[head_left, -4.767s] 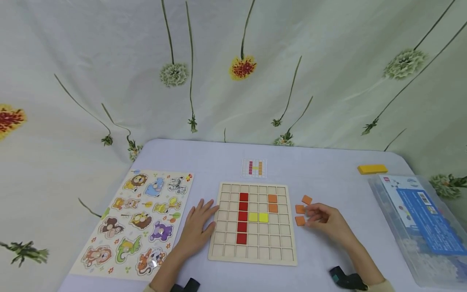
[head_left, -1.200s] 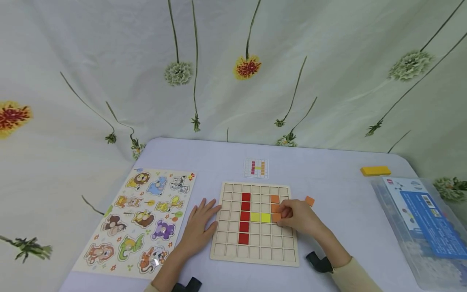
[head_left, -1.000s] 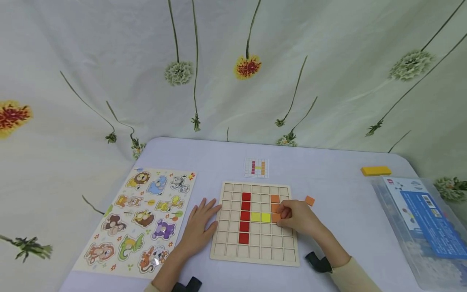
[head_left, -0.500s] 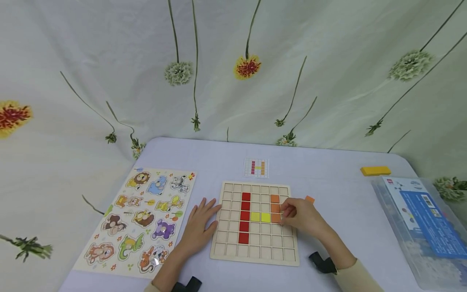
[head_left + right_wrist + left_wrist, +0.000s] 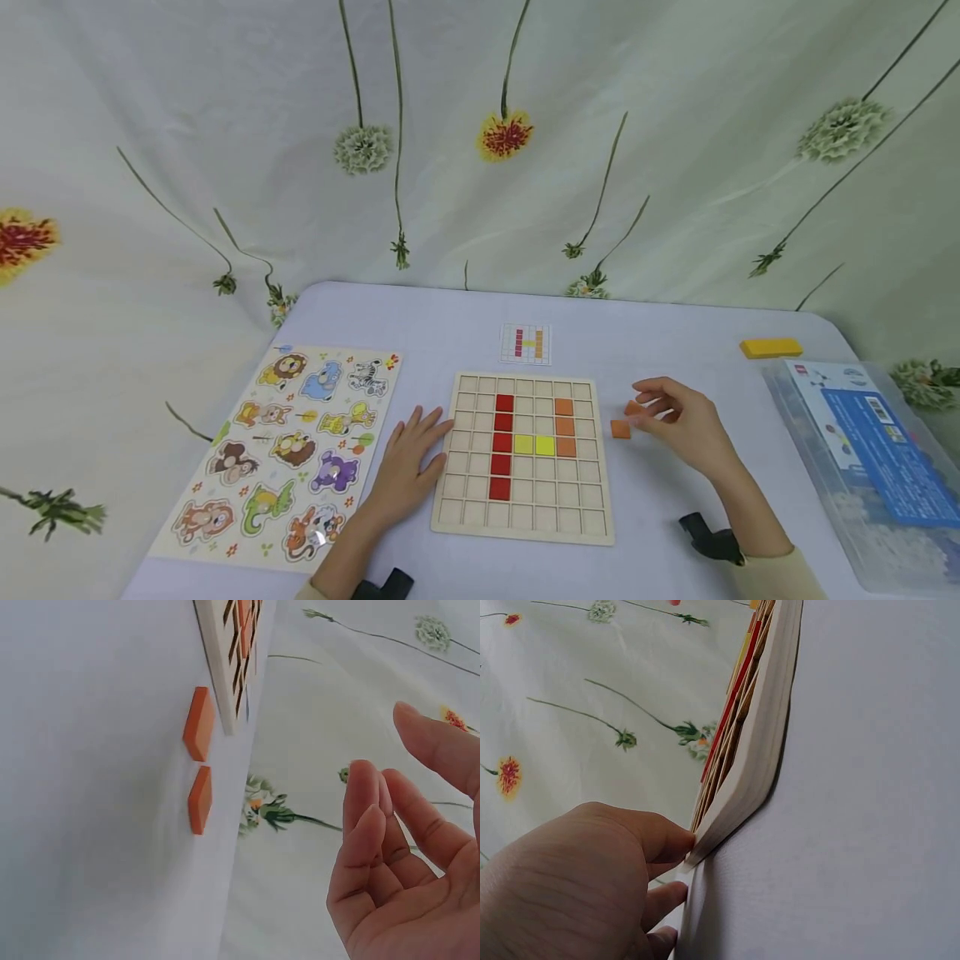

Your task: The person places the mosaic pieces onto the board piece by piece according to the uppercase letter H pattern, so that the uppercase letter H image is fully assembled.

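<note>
The wooden grid board (image 5: 522, 523) lies mid-table. In its cells are a column of several red tiles (image 5: 502, 442), two yellow tiles (image 5: 545, 446) and a column of three orange tiles (image 5: 565, 427). My left hand (image 5: 409, 467) rests flat beside the board, fingertips and thumb at its left edge; the left wrist view has the thumb touching the board's corner (image 5: 739, 780). To the right, my right hand (image 5: 686, 425) hovers with thumb and fingers apart, holding nothing. Just below its fingertips lie two loose orange tiles (image 5: 199, 724) on the table, one partly hidden in the head view.
Behind the board lies a small pattern card (image 5: 526, 344). An animal puzzle board (image 5: 288, 458) is on the left. A clear plastic box (image 5: 825, 500) with a blue label stands on the right, a yellow block (image 5: 770, 348) behind it.
My right hand has carried an orange tile from the table to the board, beside the yellow ones, released it and moved back right over the loose tiles. The left hand has stayed put.
</note>
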A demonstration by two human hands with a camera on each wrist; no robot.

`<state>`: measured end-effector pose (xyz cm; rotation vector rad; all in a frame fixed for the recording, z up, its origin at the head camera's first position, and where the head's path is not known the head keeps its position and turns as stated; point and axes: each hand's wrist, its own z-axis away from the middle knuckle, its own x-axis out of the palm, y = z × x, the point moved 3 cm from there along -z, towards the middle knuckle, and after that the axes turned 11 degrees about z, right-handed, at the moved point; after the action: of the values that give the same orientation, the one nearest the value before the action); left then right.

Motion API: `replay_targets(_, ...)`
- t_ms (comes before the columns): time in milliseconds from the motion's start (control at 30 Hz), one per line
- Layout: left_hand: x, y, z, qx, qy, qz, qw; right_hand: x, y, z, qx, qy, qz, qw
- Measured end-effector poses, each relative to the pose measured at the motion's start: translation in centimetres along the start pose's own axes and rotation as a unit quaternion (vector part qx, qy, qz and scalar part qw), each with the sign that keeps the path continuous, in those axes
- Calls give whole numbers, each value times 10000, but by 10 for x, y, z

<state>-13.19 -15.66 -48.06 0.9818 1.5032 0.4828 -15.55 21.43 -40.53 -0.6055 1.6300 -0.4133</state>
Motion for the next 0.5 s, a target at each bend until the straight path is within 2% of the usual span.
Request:
replay_targets(133,0,0,0,16,11,15,10000,0,15,2,330,41,-317,9989)
replay_targets(300,0,0,0,31,17,28,10000,8,28,5,696,-232,-786,9942)
replay_targets(500,0,1,0,29,33,25,10000,21,40,6,726,-435,-1061,9907)
